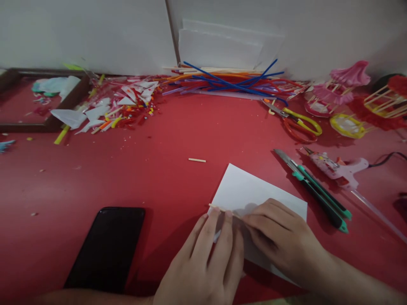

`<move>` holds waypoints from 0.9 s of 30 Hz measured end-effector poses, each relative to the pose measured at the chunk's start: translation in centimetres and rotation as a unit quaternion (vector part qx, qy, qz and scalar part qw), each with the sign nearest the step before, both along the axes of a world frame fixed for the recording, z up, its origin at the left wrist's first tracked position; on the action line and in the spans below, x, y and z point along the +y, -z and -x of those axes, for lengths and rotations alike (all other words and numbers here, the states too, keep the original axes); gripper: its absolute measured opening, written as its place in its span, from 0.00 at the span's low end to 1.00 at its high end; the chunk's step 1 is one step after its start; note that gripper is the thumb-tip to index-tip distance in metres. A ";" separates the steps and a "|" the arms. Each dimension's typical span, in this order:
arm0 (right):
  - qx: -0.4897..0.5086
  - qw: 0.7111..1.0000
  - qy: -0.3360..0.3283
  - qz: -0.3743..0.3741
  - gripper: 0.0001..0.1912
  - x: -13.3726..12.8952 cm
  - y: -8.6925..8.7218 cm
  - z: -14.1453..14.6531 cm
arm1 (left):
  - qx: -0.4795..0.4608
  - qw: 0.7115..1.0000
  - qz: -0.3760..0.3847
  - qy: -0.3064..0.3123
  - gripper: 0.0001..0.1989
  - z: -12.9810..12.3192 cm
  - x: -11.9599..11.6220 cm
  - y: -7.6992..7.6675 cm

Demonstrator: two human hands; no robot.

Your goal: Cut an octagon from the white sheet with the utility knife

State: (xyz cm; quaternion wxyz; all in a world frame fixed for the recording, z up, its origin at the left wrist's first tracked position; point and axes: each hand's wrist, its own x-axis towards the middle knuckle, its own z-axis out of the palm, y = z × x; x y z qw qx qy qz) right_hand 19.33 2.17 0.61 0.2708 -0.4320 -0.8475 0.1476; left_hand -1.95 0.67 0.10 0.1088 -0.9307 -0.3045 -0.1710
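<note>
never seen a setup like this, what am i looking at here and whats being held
There is no machine here: these are a person's bare hands. The single picture comes from a camera worn on that person's head, looking forward and down. The left hand lays its fingertips on a thin stick over a sheet of white paper; the right hand seems to pinch the stick farther along.

On the red table lie a dark phone, a short loose stick, a green-and-black cutter, a glue gun and scissors. Toward the wall are bright craft stems and a pile of scraps.
</note>
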 end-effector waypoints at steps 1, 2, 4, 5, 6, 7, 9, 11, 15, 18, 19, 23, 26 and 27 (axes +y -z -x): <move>-0.001 1.000 -0.002 0.003 0.12 0.0 0.0 -0.1 | 0.004 1.000 0.001 -0.002 0.19 0.0 0.0 0.0; -0.001 1.000 -0.005 0.007 0.12 0.0 0.0 -0.1 | 0.008 1.000 0.002 -0.003 0.19 -0.1 0.0 0.0; 0.000 1.000 -0.009 0.015 0.11 -0.1 0.0 -0.3 | 0.011 1.000 -0.003 -0.001 0.19 -0.1 0.0 0.0; 0.002 1.000 -0.008 0.017 0.10 -0.1 0.0 -0.3 | 0.009 1.000 -0.007 0.001 0.19 -0.1 0.0 0.0; 0.005 1.000 -0.006 0.018 0.10 -0.1 0.0 -0.4 | 0.008 1.000 -0.009 0.003 0.19 -0.1 0.0 0.0; 0.008 1.000 -0.002 0.019 0.10 -0.2 0.0 -0.4 | 0.007 1.000 -0.012 0.003 0.19 -0.1 -0.1 0.0; 0.017 1.000 0.006 0.021 0.09 -0.2 -0.1 -0.5 | 0.007 1.000 -0.010 0.001 0.19 -0.1 -0.2 0.0; 0.022 0.999 0.012 0.026 0.09 -0.3 -0.2 -0.5 | 0.013 1.000 -0.008 0.002 0.19 -0.1 -0.2 0.0; 0.016 0.999 0.019 0.036 0.09 -0.4 -0.4 -0.5 | 0.016 1.000 -0.007 0.005 0.19 -0.1 -0.1 0.0; 0.013 0.999 0.022 0.039 0.09 -0.5 -0.3 -0.8 | 0.012 1.000 -0.007 0.004 0.19 -0.2 0.0 0.1; 0.015 0.999 0.021 0.042 0.09 -0.5 -0.3 -0.9 | 0.012 1.000 -0.006 0.005 0.19 -0.2 0.0 0.1; 0.019 0.999 0.015 0.049 0.10 -0.5 -0.3 -1.3 | 0.012 1.000 -0.011 0.007 0.20 -0.2 0.1 0.1; 0.011 0.999 0.007 0.053 0.11 -0.5 -0.4 -1.3 | 0.018 1.000 -0.014 0.009 0.20 -0.1 0.1 0.0; 0.011 0.998 0.005 0.055 0.11 -0.4 -0.4 -1.2 | 0.021 1.000 -0.011 0.009 0.21 0.0 0.1 0.0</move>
